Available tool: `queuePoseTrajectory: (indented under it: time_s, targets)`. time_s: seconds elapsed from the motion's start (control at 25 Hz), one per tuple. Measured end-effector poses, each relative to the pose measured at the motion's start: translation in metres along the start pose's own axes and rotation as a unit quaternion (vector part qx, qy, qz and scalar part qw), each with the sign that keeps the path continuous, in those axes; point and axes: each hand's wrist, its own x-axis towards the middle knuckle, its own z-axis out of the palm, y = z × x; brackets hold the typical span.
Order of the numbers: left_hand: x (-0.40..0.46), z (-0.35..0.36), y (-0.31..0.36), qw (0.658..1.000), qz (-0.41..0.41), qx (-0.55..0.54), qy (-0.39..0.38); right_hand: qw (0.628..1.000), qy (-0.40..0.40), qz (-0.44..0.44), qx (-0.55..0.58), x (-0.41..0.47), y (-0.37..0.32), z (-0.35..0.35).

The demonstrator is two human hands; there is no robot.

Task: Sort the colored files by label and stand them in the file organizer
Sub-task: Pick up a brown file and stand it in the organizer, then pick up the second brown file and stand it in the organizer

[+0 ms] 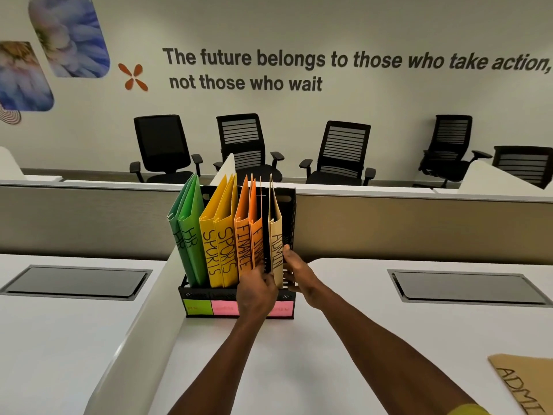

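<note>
The wall (299,25) bears the words "The future belongs to those who take action, not those who wait". In the organizer (206,295), the two green files (187,232) read "HR", the two yellow files (218,232) "SPORTS", the orange files (244,235) "FINANCE" (the second partly hidden), and the tan file (276,235) "ADMIN". A tan file on the desk (526,381) shows "ADMI" at the frame edge; the writing on the sticky notes (209,307) is too faint to read.

Bare forearms, yellow-green sleeve (469,410) edge at R arm, no jewellery visible

Bright even office light, soft shadows, wide-angle bending at edges.
</note>
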Motion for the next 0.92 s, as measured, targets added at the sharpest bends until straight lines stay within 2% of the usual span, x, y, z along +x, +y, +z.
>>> queuePoseTrajectory:
  time_s: [0.16,0.44,0.6,0.8,0.92]
  targets:
    - [-0.028,0.012,0.005,0.999,-0.034,-0.021,0.002,0.999,0.026,0.006,0.018,-0.027,0.022,-0.015]
    - [-0.070,0.041,0.018,0.999,-0.010,-0.036,-0.036,0.995,0.076,0.044,0.039,-0.085,0.069,-0.046]
    - [-0.107,0.070,0.030,0.992,0.005,-0.062,-0.105,0.990,0.111,0.080,0.037,-0.119,0.106,-0.071]
    - [-0.149,0.111,0.048,0.983,0.034,-0.051,-0.171,0.985,0.160,0.064,0.023,-0.159,0.133,-0.108]
    - [-0.177,0.132,0.059,0.975,0.072,-0.003,-0.212,0.973,0.219,0.057,-0.047,-0.186,0.156,-0.136]
